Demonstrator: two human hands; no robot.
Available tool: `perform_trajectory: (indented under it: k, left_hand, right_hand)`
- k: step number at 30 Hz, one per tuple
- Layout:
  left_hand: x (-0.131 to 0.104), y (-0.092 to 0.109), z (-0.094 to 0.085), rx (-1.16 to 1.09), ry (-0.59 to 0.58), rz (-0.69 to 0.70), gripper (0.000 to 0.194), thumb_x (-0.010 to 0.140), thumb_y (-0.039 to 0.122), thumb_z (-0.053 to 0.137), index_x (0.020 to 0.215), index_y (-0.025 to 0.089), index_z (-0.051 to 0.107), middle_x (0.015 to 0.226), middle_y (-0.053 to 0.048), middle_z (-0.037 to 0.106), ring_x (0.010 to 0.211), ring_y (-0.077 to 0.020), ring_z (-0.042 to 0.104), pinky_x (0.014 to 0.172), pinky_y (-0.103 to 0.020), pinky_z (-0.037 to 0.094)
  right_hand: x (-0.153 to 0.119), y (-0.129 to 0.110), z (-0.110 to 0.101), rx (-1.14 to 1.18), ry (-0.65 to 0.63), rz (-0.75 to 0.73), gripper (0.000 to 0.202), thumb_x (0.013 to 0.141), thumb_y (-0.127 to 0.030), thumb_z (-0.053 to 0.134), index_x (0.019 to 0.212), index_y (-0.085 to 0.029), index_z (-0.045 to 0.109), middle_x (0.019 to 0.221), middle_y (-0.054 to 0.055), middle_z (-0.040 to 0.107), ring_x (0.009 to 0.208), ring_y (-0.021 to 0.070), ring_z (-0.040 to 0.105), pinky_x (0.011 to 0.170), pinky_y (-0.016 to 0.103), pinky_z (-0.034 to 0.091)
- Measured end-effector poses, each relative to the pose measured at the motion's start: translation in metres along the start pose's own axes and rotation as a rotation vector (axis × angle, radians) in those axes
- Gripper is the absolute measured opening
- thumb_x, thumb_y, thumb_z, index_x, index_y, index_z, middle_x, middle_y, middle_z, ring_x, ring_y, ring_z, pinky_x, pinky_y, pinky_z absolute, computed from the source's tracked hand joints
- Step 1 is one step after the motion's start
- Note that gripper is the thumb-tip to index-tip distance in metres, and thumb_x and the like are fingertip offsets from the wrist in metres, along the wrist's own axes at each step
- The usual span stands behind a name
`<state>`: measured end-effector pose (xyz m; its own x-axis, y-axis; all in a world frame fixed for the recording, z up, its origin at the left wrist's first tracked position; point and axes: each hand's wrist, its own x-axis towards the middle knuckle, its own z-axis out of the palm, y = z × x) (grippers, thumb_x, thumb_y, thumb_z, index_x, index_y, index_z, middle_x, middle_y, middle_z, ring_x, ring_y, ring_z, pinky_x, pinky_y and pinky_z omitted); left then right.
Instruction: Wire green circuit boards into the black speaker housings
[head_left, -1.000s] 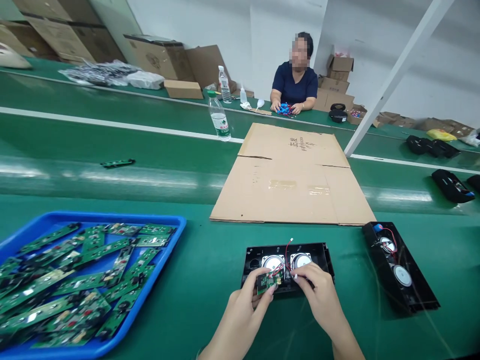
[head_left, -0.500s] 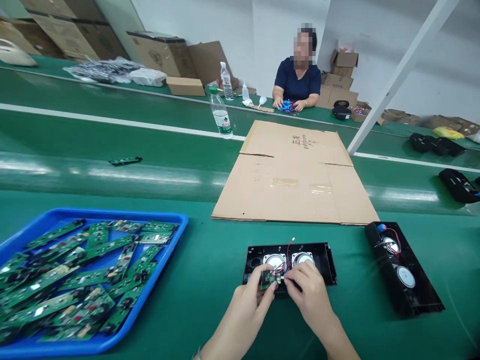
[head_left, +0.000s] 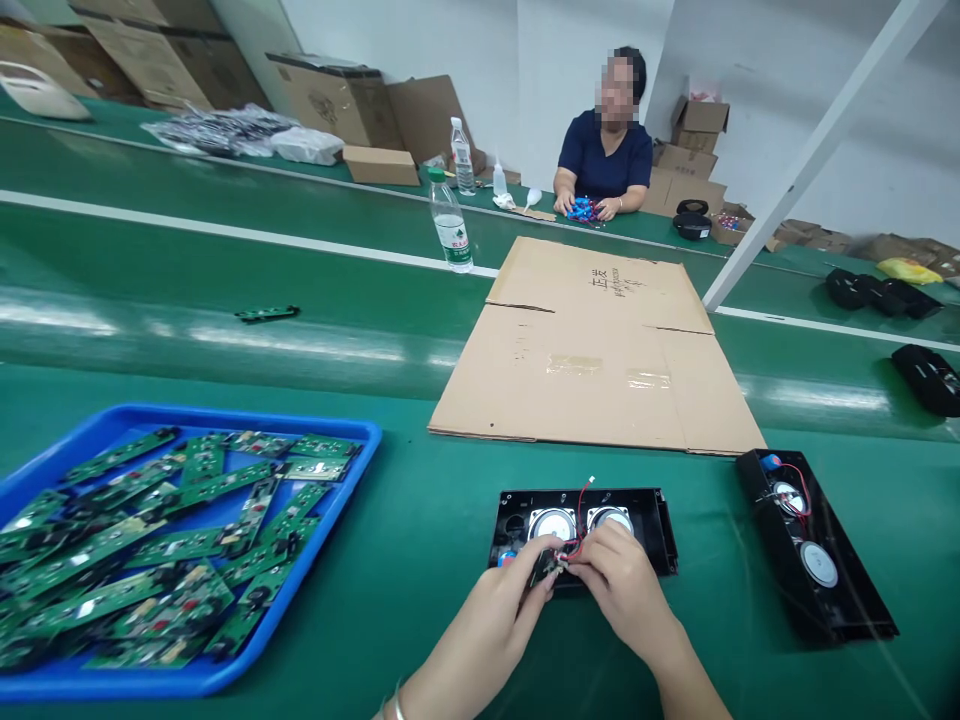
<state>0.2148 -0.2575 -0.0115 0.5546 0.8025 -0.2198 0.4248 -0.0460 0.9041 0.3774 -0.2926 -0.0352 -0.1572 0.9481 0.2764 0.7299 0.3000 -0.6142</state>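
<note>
Between its thumb and fingers my left hand (head_left: 504, 598) pinches a small circuit board (head_left: 541, 568), now tilted so mostly its dark side shows. My right hand (head_left: 616, 572) is closed at the board's right end, on thin red and black wires (head_left: 579, 530); the connector there is mostly covered by fingertips. Both hands are over the near edge of a black speaker housing (head_left: 651, 520) with two round speakers (head_left: 553, 524) set in it. A loose white plug (head_left: 591, 480) on a red wire sticks up behind the fingers. A blue part (head_left: 507, 558) shows beside my left hand.
At left stands a blue tray (head_left: 360, 470) heaped with circuit boards (head_left: 202, 500). A second speaker housing (head_left: 814, 550) lies at right. Beyond are a flat cardboard sheet (head_left: 600, 350), a water bottle (head_left: 451, 228) and a single board (head_left: 267, 314). A co-worker (head_left: 604, 155) sits across, handling blue parts.
My left hand has turned the circuit board, so its green face shows less. The fingers of both hands stay close together over the housing. The view has shifted slightly.
</note>
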Motion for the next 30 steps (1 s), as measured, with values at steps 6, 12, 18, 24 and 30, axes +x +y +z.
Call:
perform_trajectory:
  k: [6,12,18,24,30]
  left_hand:
    - [0.001,0.001,-0.008,0.018,-0.071,0.019,0.031,0.082,0.029,0.038,0.108,0.028,0.055,0.077,-0.001,0.068,0.071,-0.0198,0.064,0.058,-0.023,0.049]
    - [0.002,-0.001,-0.002,-0.123,-0.01,0.033,0.027,0.082,0.031,0.041,0.104,0.026,0.056,0.081,-0.002,0.068,0.07,-0.0179,0.065,0.06,-0.022,0.051]
    - [-0.001,-0.004,0.003,-0.166,0.063,-0.035,0.024,0.081,0.033,0.042,0.102,0.024,0.051,0.082,-0.001,0.068,0.071,-0.0174,0.065,0.066,-0.024,0.052]
    - [-0.004,0.002,0.002,-0.099,0.18,-0.123,0.024,0.078,0.037,0.045,0.098,0.025,0.049,0.066,0.001,0.067,0.066,-0.0202,0.066,0.057,-0.025,0.051]
    - [-0.004,0.009,0.008,-0.052,0.233,-0.165,0.021,0.079,0.036,0.044,0.095,0.023,0.047,0.062,0.002,0.064,0.063,-0.0207,0.065,0.054,-0.025,0.048]
  right_hand:
    - [0.0,-0.001,-0.004,0.078,-0.076,0.09,0.016,0.086,-0.02,0.045,0.099,-0.021,0.054,0.088,0.005,0.054,0.079,0.0165,0.051,0.065,0.029,0.046]
    - [-0.001,-0.005,0.0,-0.009,-0.026,0.072,0.017,0.087,-0.018,0.04,0.093,-0.019,0.056,0.084,0.006,0.054,0.075,0.0175,0.051,0.062,0.03,0.045]
    - [0.0,-0.001,0.004,-0.017,-0.025,0.211,0.02,0.083,-0.023,0.047,0.101,-0.022,0.056,0.102,0.008,0.052,0.083,0.0182,0.055,0.067,0.031,0.049]
    - [0.001,0.0,0.005,0.098,0.011,0.301,0.032,0.081,-0.028,0.051,0.112,-0.023,0.05,0.109,0.007,0.056,0.089,0.0192,0.056,0.076,0.033,0.048]
    - [-0.005,0.005,-0.002,0.374,0.222,0.37,0.015,0.084,-0.027,0.046,0.08,-0.019,0.058,0.077,0.003,0.06,0.068,0.0143,0.055,0.058,0.024,0.045]
